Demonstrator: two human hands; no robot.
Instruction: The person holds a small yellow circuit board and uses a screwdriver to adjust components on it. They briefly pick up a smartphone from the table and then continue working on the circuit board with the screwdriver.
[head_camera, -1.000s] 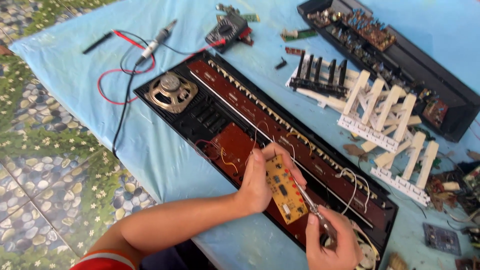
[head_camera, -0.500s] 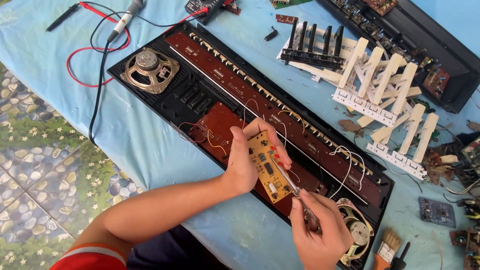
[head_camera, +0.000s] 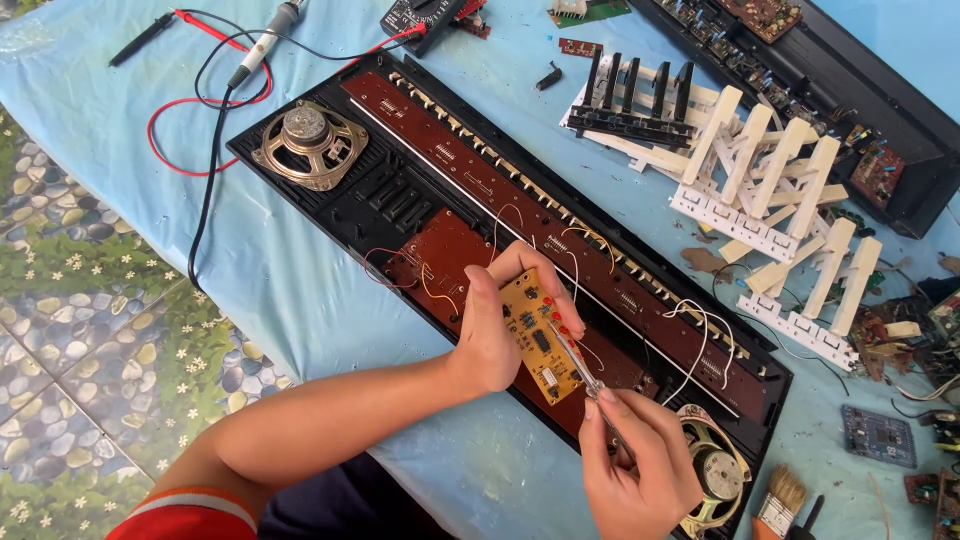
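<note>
The left hand (head_camera: 495, 335) stays clamped on the small yellow circuit board (head_camera: 540, 335) at frame centre, raised slightly since a second ago. The right hand (head_camera: 640, 470) grips a thin screwdriver (head_camera: 578, 365), its tip now on the board, above the opened keyboard case (head_camera: 330, 215).

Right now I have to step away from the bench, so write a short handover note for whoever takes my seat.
Left hand: holds the small yellow circuit board above the opened keyboard case, wires attached.
Right hand: grips a thin tool, tip on the board.
Nearby: key strips removed and lying to the right; brush by the right speaker; meter probes at top left.
Done: case open, keys out.
Left: the board is unmounted and out of the case.
</note>
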